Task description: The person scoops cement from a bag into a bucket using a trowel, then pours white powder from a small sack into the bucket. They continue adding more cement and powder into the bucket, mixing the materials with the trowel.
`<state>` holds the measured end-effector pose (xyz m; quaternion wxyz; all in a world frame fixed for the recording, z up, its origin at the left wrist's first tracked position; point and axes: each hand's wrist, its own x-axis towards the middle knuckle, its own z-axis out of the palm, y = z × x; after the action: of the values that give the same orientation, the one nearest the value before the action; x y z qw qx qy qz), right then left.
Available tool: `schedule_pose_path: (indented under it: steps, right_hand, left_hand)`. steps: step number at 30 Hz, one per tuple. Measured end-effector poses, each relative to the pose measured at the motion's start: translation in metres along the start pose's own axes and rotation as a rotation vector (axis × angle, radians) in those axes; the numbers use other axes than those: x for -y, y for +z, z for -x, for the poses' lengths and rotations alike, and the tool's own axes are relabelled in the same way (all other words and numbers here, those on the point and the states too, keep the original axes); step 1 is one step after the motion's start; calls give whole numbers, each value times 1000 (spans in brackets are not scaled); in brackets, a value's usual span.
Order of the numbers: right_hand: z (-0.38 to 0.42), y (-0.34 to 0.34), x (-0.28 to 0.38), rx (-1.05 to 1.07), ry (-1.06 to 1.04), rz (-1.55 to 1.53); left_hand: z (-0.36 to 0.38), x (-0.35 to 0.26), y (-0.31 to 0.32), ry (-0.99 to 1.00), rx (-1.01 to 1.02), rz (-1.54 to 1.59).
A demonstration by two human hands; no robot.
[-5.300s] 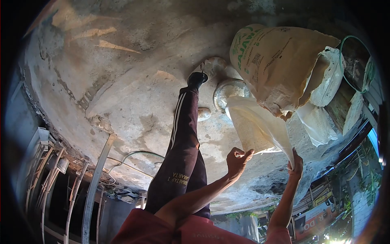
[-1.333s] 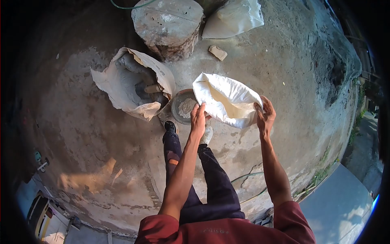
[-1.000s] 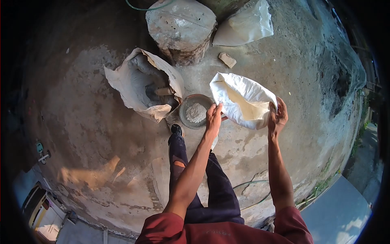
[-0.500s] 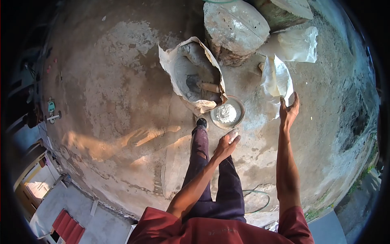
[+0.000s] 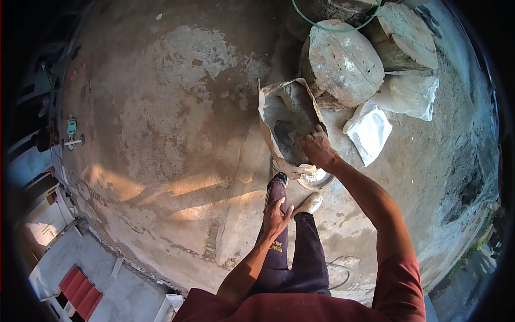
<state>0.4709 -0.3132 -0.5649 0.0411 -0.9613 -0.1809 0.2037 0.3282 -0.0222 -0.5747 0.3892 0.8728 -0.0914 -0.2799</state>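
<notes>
My right hand (image 5: 320, 150) is at the right rim of an open paper sack (image 5: 266, 129), its fingers closed round the handle of a tool, which they hide. The tool's dark blade (image 5: 284, 133) rests in the grey powder (image 5: 289, 114) inside. Partly covered by the sack and my right wrist, a round pan (image 5: 316, 184) with white powder sits on the ground. My left hand (image 5: 276, 220) is over my left leg, fingers apart and holding nothing. A white plastic bag (image 5: 369, 132) lies right of the sack.
Large log stumps (image 5: 347, 63) stand behind the sack, with another plastic bag (image 5: 416, 95) beside them. A green hose (image 5: 335, 29) loops over the top. My shoe (image 5: 309, 204) is just below the pan.
My right hand has left the plastic bag and closed on the tool handle in the sack. The bag lies flatter. My left hand has moved away from the pan and opened. The view has shifted.
</notes>
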Motion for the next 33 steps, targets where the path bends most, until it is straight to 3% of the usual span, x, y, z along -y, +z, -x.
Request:
schedule_pose_path:
  steps: [1,2,4,7,12,14,15,17,18,19,21,22,26,29,33]
  right_hand:
    - [3,-3,1,-165,-18,15]
    - [2,-5,3,-158,-20,15]
    - [-5,-12,4,78,67,-59]
    - [-11,-5,12,89,195,-21]
    - [-16,1,10,204,86,-76]
    - [-4,-22,15,-121,169,-187]
    - [2,-34,15,-120,164,-187]
    - [18,-57,11,-98,420,-390]
    - [27,-67,6,-91,450,-519]
    - [35,-63,2,-95,450,-513]
    - [57,-40,-1,-184,655,-769]
    - [67,-21,0,-339,674,-862]
    - [98,-11,16,-394,760,-1082]
    - [130,-8,33,-503,766,-1517]
    - [201,-18,59,-583,964,-1606]
  left_hand:
    - [-1,0,1,-32,42,-13]
    - [-2,1,1,-98,84,-9]
    - [-7,2,6,-81,77,-19]
    - [-9,2,10,-57,81,-76]
    - [-7,-7,2,-9,106,-146]
    - [-6,-8,2,-9,98,-184]
    - [-3,-9,3,-4,89,-222]
    - [2,-4,7,45,59,-218]
    - [4,-4,8,49,47,-190]
    - [5,-6,9,55,34,-163]
    - [19,-7,16,126,-27,-166]
    - [25,-3,20,103,-11,-186]
    - [37,9,36,102,-40,-207]
    - [52,16,39,55,-17,-263]
    - [63,23,34,9,20,-364]
